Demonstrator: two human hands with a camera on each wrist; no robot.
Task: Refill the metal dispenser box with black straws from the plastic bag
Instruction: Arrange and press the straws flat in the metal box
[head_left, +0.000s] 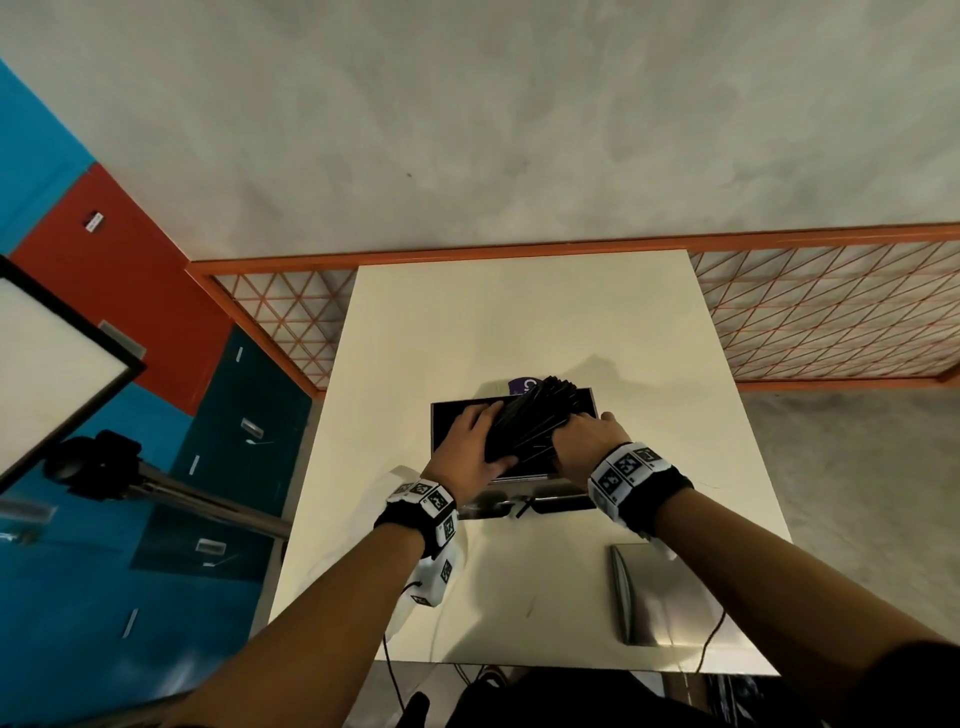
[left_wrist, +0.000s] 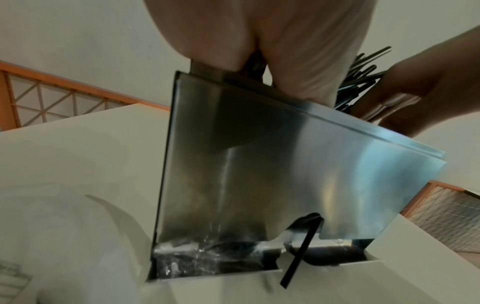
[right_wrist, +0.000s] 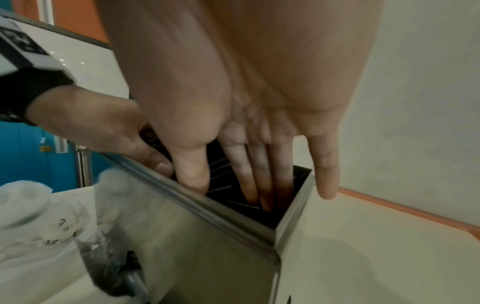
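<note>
Nearest me on the white table (head_left: 415, 332) lies a flat metal lid (head_left: 660, 597), at my right forearm, apart from the box. A crumpled plastic bag (head_left: 410, 587) sits under my left wrist.

Beyond these stands the metal dispenser box (head_left: 457, 410), open at the top. Both hands are at its mouth with the bundle of black straws (head_left: 530, 421) between them. My left hand (head_left: 470, 447) grips the near-left side of the bundle, fingers curled over it, thumb near the box rim. My right hand (head_left: 584, 441) is open — fingers straight, three reaching down among the straws inside the box, little finger outside the right wall.

Left wrist view only: one loose straw (left_wrist: 298, 253) pokes out of the slot at the box's front base — straw ends fan above the rim. Right wrist view only: the straight fingers (right_wrist: 279, 164) inside the box.

Farthest: an orange mesh fence (head_left: 831, 312).
</note>
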